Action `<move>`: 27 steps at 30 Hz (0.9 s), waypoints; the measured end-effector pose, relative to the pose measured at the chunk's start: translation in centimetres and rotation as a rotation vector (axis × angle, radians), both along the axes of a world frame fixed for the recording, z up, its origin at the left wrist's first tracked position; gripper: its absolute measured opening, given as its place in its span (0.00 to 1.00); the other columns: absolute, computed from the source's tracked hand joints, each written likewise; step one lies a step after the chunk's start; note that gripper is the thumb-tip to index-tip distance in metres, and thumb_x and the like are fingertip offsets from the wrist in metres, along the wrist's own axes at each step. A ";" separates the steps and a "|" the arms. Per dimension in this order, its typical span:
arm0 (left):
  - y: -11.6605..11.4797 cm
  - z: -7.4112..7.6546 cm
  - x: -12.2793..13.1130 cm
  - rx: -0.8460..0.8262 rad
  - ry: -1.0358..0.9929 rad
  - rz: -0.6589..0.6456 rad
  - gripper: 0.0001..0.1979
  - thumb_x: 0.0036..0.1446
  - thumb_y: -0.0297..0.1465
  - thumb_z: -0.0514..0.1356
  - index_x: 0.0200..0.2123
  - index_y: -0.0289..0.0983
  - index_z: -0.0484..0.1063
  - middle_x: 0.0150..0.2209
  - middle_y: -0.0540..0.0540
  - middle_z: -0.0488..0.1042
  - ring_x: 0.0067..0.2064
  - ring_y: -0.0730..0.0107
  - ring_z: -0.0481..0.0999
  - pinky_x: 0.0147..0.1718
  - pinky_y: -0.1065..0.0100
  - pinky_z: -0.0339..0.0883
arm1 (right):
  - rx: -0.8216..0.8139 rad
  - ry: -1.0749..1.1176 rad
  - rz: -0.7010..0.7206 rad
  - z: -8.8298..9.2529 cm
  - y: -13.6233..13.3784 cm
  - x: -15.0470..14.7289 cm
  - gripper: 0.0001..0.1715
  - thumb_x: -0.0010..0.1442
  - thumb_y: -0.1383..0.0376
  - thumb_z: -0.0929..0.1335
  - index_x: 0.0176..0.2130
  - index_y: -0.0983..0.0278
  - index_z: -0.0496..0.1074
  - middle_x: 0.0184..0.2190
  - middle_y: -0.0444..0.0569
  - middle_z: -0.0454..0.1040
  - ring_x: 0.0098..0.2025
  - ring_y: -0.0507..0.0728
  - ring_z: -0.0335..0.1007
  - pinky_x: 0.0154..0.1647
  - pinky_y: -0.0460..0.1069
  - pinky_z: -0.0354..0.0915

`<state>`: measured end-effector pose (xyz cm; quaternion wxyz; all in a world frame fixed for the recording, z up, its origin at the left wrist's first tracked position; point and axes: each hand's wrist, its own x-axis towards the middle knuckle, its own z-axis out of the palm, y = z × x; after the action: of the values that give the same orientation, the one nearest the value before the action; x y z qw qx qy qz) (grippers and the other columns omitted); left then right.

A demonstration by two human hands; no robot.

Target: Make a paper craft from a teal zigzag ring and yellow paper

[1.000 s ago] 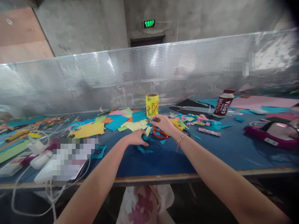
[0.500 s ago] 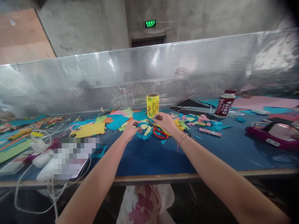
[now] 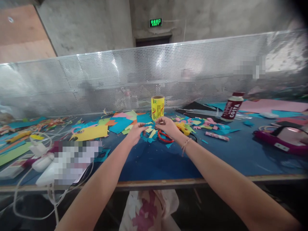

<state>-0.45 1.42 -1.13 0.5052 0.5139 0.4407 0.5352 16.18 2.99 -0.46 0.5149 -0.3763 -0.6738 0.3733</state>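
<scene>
Both arms reach out over a blue table top (image 3: 158, 163) strewn with coloured paper scraps. My left hand (image 3: 135, 131) is curled over a heap of blue and pale yellow paper scraps (image 3: 148, 134), fingertips pinched at them. My right hand (image 3: 168, 125) is also pinched, fingertips close to the left hand's, just in front of a yellow roll of labels (image 3: 157, 107). What the fingers hold is too small to make out. Red-handled scissors (image 3: 165, 137) lie on the table under my right wrist.
A perforated metal screen (image 3: 154, 77) closes the table's far side. A dark bottle (image 3: 231, 106) stands at the right, a magenta device (image 3: 281, 136) beyond it. A yellow sheet (image 3: 90, 133), white chargers and cables (image 3: 40, 160) lie at the left.
My left hand moved away from me off the bare table onto the scrap heap. My right hand lifted off the scissors and came beside it, fingertips nearly meeting.
</scene>
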 end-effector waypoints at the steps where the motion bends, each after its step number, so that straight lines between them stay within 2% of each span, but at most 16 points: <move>1: 0.0 -0.1 0.0 0.037 0.025 -0.023 0.10 0.42 0.29 0.62 0.31 0.34 0.66 0.26 0.50 0.67 0.23 0.79 0.63 0.21 0.73 0.55 | 0.004 0.000 0.002 0.0 0.1 0.0 0.12 0.40 0.65 0.69 0.29 0.64 0.66 0.28 0.45 0.69 0.29 0.51 0.68 0.33 0.49 0.66; 5: -0.1 -0.3 -0.2 0.140 0.115 -0.067 0.16 0.41 0.37 0.64 0.32 0.32 0.69 0.26 0.49 0.67 0.23 0.79 0.62 0.21 0.73 0.54 | 0.004 0.006 -0.009 0.0 0.2 0.2 0.12 0.41 0.66 0.68 0.31 0.64 0.67 0.30 0.46 0.70 0.30 0.52 0.68 0.35 0.49 0.67; 9: -0.2 -0.4 -0.2 0.157 0.143 -0.036 0.18 0.43 0.41 0.62 0.32 0.32 0.70 0.26 0.48 0.68 0.22 0.80 0.60 0.20 0.73 0.55 | 0.009 0.004 -0.021 0.2 0.1 0.2 0.11 0.41 0.66 0.68 0.30 0.64 0.67 0.29 0.46 0.70 0.31 0.52 0.68 0.35 0.49 0.66; 16: 0.0 -0.4 -0.3 0.138 0.142 0.077 0.17 0.44 0.43 0.59 0.29 0.34 0.69 0.23 0.50 0.67 0.20 0.80 0.59 0.19 0.73 0.53 | 0.024 0.005 -0.014 0.1 0.1 0.2 0.11 0.41 0.65 0.69 0.29 0.64 0.68 0.29 0.46 0.70 0.32 0.53 0.68 0.36 0.50 0.66; 22: -0.2 0.0 -0.2 0.215 0.213 0.199 0.15 0.46 0.42 0.57 0.24 0.35 0.67 0.19 0.52 0.63 0.19 0.79 0.57 0.19 0.73 0.51 | 0.000 0.071 0.055 -0.2 -0.1 -0.4 0.14 0.42 0.65 0.69 0.33 0.64 0.69 0.30 0.47 0.71 0.34 0.52 0.68 0.38 0.50 0.67; 27: -0.5 0.1 -0.2 0.236 0.214 0.313 0.16 0.47 0.43 0.56 0.26 0.35 0.68 0.23 0.50 0.67 0.23 0.76 0.62 0.23 0.72 0.56 | 0.005 0.075 0.030 -0.7 0.0 -0.7 0.13 0.41 0.65 0.70 0.32 0.64 0.69 0.31 0.46 0.70 0.32 0.52 0.68 0.36 0.49 0.67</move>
<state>-0.66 0.88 -1.01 0.3027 0.5487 0.5005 0.5973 15.44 2.95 -1.12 0.5353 -0.3506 -0.6604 0.3930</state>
